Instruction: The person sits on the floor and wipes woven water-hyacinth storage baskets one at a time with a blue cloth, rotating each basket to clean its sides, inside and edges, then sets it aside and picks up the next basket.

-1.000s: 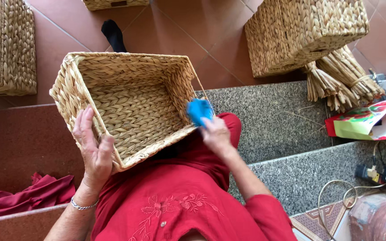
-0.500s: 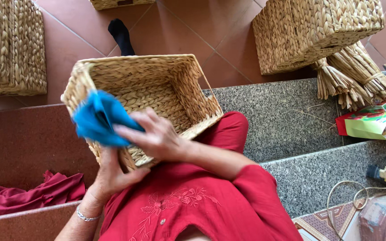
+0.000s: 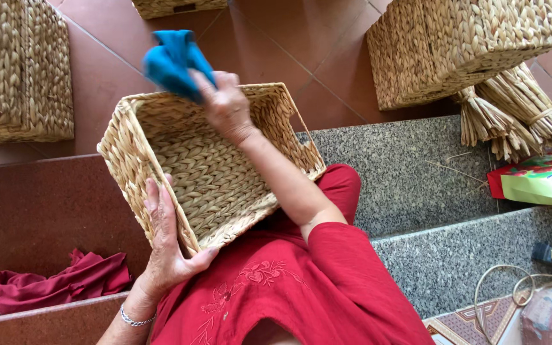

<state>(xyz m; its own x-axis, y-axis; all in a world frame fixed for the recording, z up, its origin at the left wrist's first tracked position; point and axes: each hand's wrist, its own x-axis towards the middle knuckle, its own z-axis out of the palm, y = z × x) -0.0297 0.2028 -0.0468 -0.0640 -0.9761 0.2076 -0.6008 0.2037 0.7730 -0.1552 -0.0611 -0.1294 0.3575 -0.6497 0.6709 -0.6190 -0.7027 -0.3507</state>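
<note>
Woven basket (image 3: 212, 172) braced on the lap by left hand (image 3: 167, 246), fingers spread, while right hand (image 3: 225, 105) pinches blue cloth (image 3: 175, 61) — best wiped with the rim held steady.

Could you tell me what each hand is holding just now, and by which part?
The right hand grips a bunched blue cloth by its lower end. The left hand holds the woven basket by its near rim.

A woven basket (image 3: 218, 172) rests tilted on the person's red-clothed lap; the left hand (image 3: 167, 246) grips its near rim; the right hand (image 3: 225, 102) holds a blue cloth (image 3: 177, 61) at the far rim; a red cloth (image 3: 59, 284) lies on the step, left
</note>
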